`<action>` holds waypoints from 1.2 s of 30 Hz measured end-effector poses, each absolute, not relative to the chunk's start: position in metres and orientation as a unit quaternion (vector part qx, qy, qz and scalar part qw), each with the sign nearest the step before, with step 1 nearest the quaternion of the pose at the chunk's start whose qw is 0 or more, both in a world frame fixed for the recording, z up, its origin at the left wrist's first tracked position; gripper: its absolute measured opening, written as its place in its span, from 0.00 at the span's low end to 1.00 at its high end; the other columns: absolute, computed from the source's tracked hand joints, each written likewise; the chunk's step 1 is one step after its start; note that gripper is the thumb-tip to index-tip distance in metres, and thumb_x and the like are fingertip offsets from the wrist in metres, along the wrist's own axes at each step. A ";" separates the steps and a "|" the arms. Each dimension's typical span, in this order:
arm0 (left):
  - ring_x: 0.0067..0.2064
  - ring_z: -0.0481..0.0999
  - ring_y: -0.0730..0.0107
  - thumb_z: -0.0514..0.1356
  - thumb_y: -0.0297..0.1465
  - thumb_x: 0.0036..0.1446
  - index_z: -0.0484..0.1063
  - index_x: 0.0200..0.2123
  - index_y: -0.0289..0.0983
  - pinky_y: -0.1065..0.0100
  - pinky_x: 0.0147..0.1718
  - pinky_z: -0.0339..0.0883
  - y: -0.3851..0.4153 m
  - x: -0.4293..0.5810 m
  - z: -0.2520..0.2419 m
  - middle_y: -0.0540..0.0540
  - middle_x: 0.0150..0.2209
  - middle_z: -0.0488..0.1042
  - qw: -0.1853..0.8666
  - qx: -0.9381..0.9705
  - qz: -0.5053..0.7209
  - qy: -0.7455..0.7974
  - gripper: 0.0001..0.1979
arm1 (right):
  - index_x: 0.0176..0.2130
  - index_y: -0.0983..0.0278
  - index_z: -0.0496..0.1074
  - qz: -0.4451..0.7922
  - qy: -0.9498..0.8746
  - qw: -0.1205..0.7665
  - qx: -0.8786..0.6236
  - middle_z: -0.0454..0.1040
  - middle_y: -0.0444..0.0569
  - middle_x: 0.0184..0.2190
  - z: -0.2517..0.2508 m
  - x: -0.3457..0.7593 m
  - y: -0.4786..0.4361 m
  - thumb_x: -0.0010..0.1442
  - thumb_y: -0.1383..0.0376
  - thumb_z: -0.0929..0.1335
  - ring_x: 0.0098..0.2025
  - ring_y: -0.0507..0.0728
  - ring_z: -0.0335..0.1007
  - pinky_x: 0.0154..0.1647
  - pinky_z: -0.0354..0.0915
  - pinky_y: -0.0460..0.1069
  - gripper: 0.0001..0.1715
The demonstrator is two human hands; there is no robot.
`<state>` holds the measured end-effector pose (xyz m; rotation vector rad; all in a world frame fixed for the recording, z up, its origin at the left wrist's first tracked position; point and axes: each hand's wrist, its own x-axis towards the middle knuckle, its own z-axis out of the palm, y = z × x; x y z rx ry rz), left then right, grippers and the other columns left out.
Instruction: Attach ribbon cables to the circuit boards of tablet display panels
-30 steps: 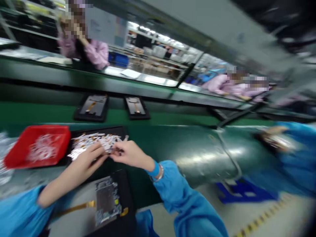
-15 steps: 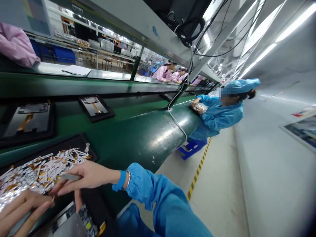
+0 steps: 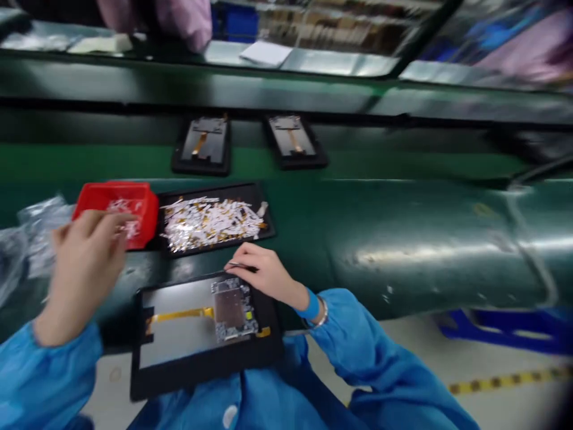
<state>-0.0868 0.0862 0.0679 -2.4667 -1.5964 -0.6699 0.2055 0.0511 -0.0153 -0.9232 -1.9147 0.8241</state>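
The left hand hangs at the left of the frame, blurred, its fingers loosely spread across the front of a red plastic bin of white scraps; whether they touch it is hard to tell. At lower centre, the right hand has its fingers curled and pinching slim tweezers, the tips just above a circuit board. That board sits at the right end of a display panel, with a gold flex cable running left, all in a black tray at the near edge of the green worktop.

Just beyond, a second black tray holds a heap of white-and-gold strips, right beside the bin. Crumpled foil-like plastic lies at far left. Two more trayed panels sit higher up — and a pink sleeve shows at the top edge
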 end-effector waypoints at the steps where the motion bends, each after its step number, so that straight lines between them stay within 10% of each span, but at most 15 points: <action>1: 0.47 0.73 0.56 0.53 0.30 0.67 0.71 0.45 0.34 0.55 0.46 0.62 0.079 -0.080 0.063 0.40 0.42 0.73 0.051 -0.820 -0.209 -0.530 0.09 | 0.38 0.68 0.80 0.325 -0.763 0.418 -0.371 0.74 0.49 0.32 -0.017 0.206 0.050 0.63 0.68 0.70 0.34 0.51 0.72 0.36 0.70 0.46 0.07; 13: 0.45 0.74 0.71 0.50 0.26 0.68 0.67 0.47 0.38 0.67 0.45 0.66 0.041 -0.018 0.011 0.48 0.43 0.75 -0.227 -0.844 -0.225 -0.431 0.08 | 0.37 0.66 0.79 0.299 -0.800 0.349 -0.386 0.74 0.48 0.32 -0.009 0.213 0.048 0.65 0.68 0.68 0.33 0.51 0.72 0.33 0.71 0.45 0.08; 27: 0.51 0.76 0.70 0.50 0.21 0.67 0.66 0.53 0.35 0.61 0.55 0.66 0.040 -0.020 0.004 0.45 0.51 0.78 -0.194 -0.905 -0.195 -0.325 0.14 | 0.50 0.53 0.78 0.277 -0.856 0.097 -0.426 0.64 0.49 0.38 0.011 0.233 0.050 0.68 0.59 0.65 0.30 0.51 0.65 0.27 0.65 0.47 0.15; 36: 0.55 0.74 0.69 0.49 0.20 0.66 0.63 0.57 0.33 0.64 0.53 0.70 0.043 -0.012 0.008 0.43 0.54 0.75 -0.263 -0.898 -0.183 -0.301 0.18 | 0.31 0.59 0.79 0.456 -0.667 0.383 -0.448 0.67 0.48 0.36 0.029 0.238 0.052 0.66 0.57 0.68 0.35 0.51 0.67 0.32 0.68 0.49 0.15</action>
